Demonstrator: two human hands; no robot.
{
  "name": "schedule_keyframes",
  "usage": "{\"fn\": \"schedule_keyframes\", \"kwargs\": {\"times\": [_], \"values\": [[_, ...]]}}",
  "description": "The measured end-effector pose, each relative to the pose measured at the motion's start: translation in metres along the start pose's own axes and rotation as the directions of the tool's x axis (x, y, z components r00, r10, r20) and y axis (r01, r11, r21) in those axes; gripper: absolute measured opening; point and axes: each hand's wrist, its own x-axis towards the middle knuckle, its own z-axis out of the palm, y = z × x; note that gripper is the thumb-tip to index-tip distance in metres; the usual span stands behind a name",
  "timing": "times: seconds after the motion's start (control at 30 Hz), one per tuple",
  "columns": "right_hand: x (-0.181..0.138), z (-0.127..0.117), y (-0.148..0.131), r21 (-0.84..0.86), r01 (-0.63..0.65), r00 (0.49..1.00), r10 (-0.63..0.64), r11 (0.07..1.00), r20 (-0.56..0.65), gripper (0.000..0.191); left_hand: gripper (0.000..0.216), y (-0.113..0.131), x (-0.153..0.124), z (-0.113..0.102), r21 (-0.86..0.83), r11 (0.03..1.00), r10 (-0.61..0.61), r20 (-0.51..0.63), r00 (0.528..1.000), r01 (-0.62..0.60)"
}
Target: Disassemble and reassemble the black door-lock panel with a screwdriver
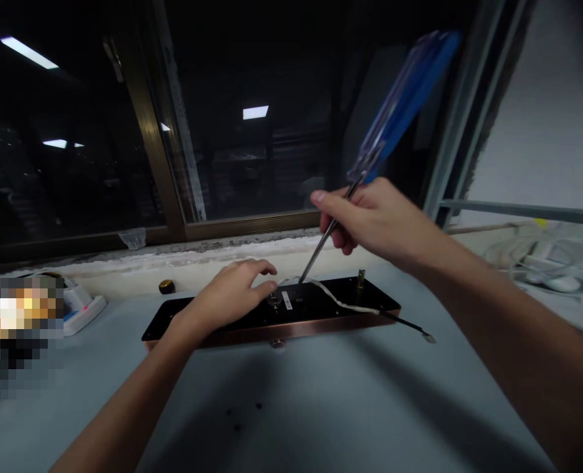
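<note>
My right hand [358, 213] grips the steel shaft of a screwdriver [325, 233] below its long blue handle, which is smeared by motion. The screwdriver slants down, its tip meeting or very near the top of a long, black-faced panel with copper-coloured sides [252, 330]. Over the panel's left half lies my left hand [235, 289], thumb and index finger apart beside a small round fitting [274, 299]. A pale cable [343, 305] crosses the panel and ends in a small connector [429, 338] past its right end. A brass post [361, 279] stands up near that end.
Several small dark bits, perhaps screws [259, 406], lie on the light blue table [311, 407]. Behind the panel are a round black-and-gold knob [166, 286] and a window ledge [213, 253]. A white device [85, 315] stands left; tangled white cables [562, 263] lie right.
</note>
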Motion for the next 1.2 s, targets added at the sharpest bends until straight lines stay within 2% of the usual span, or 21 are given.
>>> {"fn": "schedule_keyframes", "kwargs": {"times": [0.1, 0.2, 0.6, 0.8, 0.93, 1.1, 1.2], "values": [[0.001, 0.008, 0.007, -0.087, -0.014, 0.998, 0.020, 0.996, 0.063, 0.040, 0.026, -0.002, 0.000, 0.007, 0.121, 0.990, 0.065, 0.057, 0.996, -0.071], [0.002, 0.014, 0.009, -0.118, 0.006, 0.997, 0.002, 0.993, 0.071, 0.040, 0.027, 0.000, -0.001, 0.010, 0.165, 0.982, 0.078, 0.054, 0.995, -0.086], [0.001, 0.023, 0.014, -0.157, -0.030, 0.996, 0.043, 0.987, 0.078, 0.038, 0.031, 0.003, -0.002, 0.008, 0.247, 0.969, -0.009, 0.149, 0.989, -0.028], [0.003, 0.022, 0.014, -0.029, -0.208, 0.974, 0.210, 0.978, 0.085, 0.038, 0.031, 0.006, -0.003, 0.007, 0.249, 0.968, -0.020, 0.151, 0.988, -0.019], [0.003, 0.024, 0.016, 0.036, -0.255, 0.965, 0.252, 0.966, 0.075, 0.037, 0.032, 0.005, -0.003, 0.007, 0.244, 0.970, -0.017, 0.149, 0.989, -0.020], [0.004, 0.030, 0.019, 0.229, -0.221, 0.957, 0.166, 0.948, 0.238, 0.013, 0.033, 0.003, -0.003, 0.008, 0.248, 0.968, -0.008, 0.145, 0.989, -0.028], [0.005, 0.036, 0.021, 0.173, -0.154, 0.973, 0.118, 0.973, 0.200, 0.012, 0.032, 0.003, -0.003, 0.008, 0.251, 0.967, -0.003, 0.144, 0.990, -0.033]]}}
